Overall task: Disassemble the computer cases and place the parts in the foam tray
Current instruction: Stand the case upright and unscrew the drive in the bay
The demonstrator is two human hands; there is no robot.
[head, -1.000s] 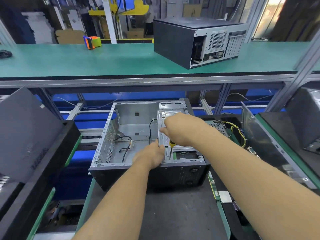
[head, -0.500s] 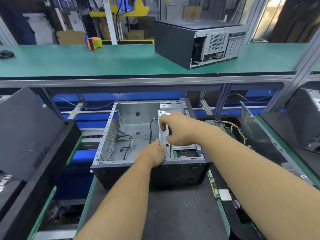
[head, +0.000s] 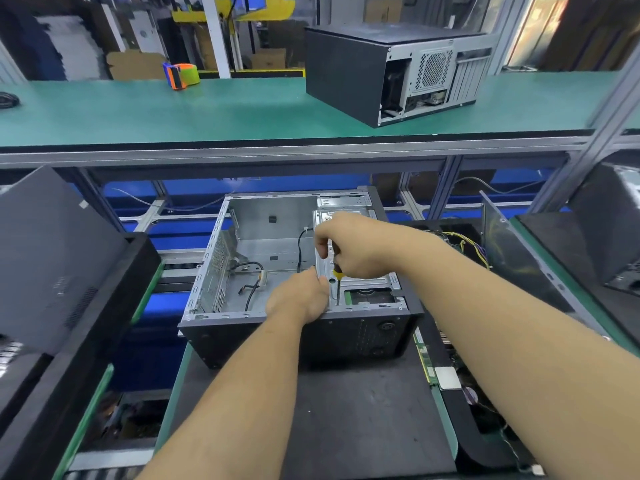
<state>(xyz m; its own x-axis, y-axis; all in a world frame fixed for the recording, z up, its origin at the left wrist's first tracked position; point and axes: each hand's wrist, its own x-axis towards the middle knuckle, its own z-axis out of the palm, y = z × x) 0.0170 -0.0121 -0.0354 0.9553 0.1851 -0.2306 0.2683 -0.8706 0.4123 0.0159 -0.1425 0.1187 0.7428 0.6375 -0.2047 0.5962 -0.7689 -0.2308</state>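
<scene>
An open, mostly stripped computer case lies on its side on the dark work mat, with loose black cables inside. My right hand grips a yellow-handled screwdriver held upright, its shaft pointing down at the metal drive bracket along the case's right side. My left hand rests on the case's front rim beside the shaft, fingers curled against the bracket's edge. The screwdriver's tip is hidden in the bracket. A black foam tray at the right holds a circuit board and wired parts.
A second closed computer case stands on the green upper shelf, with a tape dispenser further left. Black side panels lean at the left and more panels at the right. A metal sheet stands beside the tray.
My right hand has shifted slightly along the bracket and the screwdriver's yellow handle shows again below the fingers. The left hand stays at the case rim.
</scene>
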